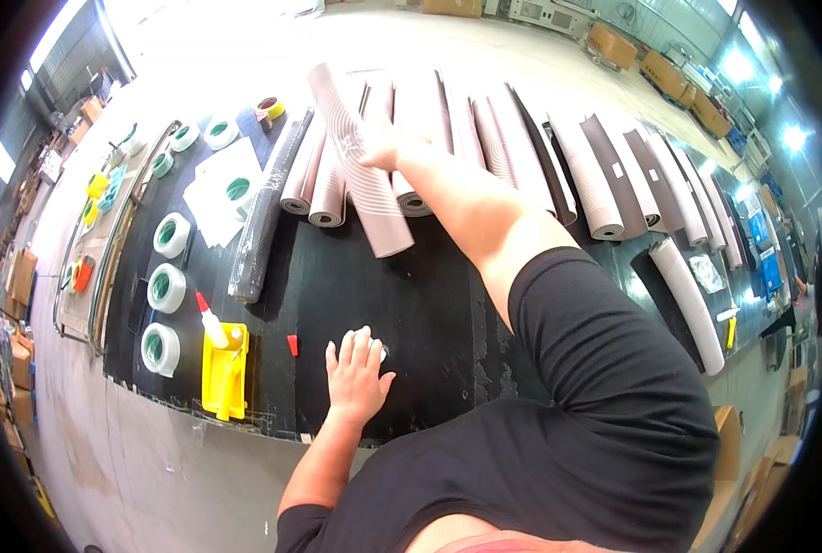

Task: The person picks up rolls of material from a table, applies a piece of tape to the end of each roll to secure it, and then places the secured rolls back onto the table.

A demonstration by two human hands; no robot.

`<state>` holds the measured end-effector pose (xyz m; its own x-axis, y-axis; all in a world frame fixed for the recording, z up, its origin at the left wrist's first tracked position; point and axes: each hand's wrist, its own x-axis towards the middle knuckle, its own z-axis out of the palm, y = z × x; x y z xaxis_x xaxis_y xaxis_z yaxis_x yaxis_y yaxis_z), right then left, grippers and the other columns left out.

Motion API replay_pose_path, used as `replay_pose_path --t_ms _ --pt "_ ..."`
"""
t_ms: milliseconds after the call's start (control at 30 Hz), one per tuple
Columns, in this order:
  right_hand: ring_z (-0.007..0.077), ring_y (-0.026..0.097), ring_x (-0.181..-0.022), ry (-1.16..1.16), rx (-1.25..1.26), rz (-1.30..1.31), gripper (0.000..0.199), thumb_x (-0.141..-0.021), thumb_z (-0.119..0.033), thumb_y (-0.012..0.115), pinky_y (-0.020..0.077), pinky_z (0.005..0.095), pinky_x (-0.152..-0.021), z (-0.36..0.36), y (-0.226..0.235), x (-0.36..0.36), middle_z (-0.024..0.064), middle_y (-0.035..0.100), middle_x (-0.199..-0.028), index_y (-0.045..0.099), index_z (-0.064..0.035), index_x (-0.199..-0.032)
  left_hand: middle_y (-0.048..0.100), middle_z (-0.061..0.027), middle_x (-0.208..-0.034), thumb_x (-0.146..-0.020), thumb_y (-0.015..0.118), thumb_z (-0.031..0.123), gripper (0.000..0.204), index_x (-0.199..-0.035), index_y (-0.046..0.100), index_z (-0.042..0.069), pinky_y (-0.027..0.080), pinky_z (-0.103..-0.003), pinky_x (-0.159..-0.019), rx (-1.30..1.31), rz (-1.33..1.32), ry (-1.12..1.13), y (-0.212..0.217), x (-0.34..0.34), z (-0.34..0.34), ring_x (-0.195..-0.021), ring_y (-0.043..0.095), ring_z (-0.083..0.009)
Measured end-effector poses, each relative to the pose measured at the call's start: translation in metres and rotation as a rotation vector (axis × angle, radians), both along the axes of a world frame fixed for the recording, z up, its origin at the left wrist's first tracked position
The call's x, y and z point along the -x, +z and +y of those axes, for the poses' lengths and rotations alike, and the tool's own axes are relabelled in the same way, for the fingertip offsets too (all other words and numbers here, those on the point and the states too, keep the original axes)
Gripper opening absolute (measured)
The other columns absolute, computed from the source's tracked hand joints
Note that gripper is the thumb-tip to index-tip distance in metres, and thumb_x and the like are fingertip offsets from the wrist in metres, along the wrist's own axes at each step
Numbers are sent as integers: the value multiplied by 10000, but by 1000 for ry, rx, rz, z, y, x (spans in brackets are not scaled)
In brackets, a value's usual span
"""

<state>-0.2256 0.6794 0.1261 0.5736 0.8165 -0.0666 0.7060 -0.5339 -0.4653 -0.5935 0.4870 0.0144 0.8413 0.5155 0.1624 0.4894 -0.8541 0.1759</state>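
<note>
My right hand (383, 147) reaches across the table and grips a pale pinkish rolled mat (374, 203) with a curved-line pattern. The roll is tilted, its near end lying over the black tabletop (383, 295) and its far end pointing away to the left. Several similar rolled mats (328, 207) lie side by side beneath and beside it. My left hand (357, 373) rests palm down near the front edge, fingers stretched out. A small shiny object (384, 352), partly hidden, shows beside its fingers. Left of that hand lies a small red cap-like piece (293, 346).
At left are a yellow tray (212, 373), a white bottle with red tip (212, 323), tape rolls (165, 288), white sheets (217, 207) and a plastic-wrapped dark roll (268, 217). More rolls (595, 194) fill the right side, one curved roll (689, 304) nearer the edge.
</note>
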Motion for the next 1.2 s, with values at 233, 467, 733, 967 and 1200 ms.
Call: replay_pose_path --t_ms 233,467,733,967,1200 --pt "325 359 -1468 -164 275 -325 783 -883 -277 676 340 462 -1157 -6 -27 2 180 388 -1579 367 10 -1541 464 -154 -1491 -728 859 258 672 -1325 585 117 329 -608 -1123 67 -54 41 -21 1 13 -1413 380 -424" --pt "358 379 -1457 -366 416 -248 874 -901 -271 635 409 493 -1138 -28 -15 -24 210 327 -1609 192 -56 -1624 489 -164 -1481 -718 856 286 810 -1400 507 23 379 -507 -1115 223 -196 -34 -13 3 21 -1413 386 -437" --pt "289 666 -1163 -95 20 149 635 -811 -358 785 517 355 -1007 -113 19 -53 261 658 -1286 644 38 -1287 581 -211 -1324 -727 876 175 862 -1453 450 -10 448 -441 -1087 638 -255 162 -36 20 55 -1249 540 -386" --pt "336 650 -1099 136 -312 162 824 -758 -184 769 529 400 -957 -354 -32 2 241 645 -1232 438 28 -1482 705 -226 -1171 -623 951 144 754 -1290 638 -12 550 -390 -956 755 -394 466 -27 10 34 -1084 698 -298" --pt "352 556 -1211 621 63 -297 876 -663 -172 809 495 455 -1010 -557 -83 43 144 562 -1396 482 -86 -1471 640 -101 -1195 -744 898 42 672 -1319 553 -11 543 -325 -947 642 -965 579 -13 40 12 -1079 643 -191"
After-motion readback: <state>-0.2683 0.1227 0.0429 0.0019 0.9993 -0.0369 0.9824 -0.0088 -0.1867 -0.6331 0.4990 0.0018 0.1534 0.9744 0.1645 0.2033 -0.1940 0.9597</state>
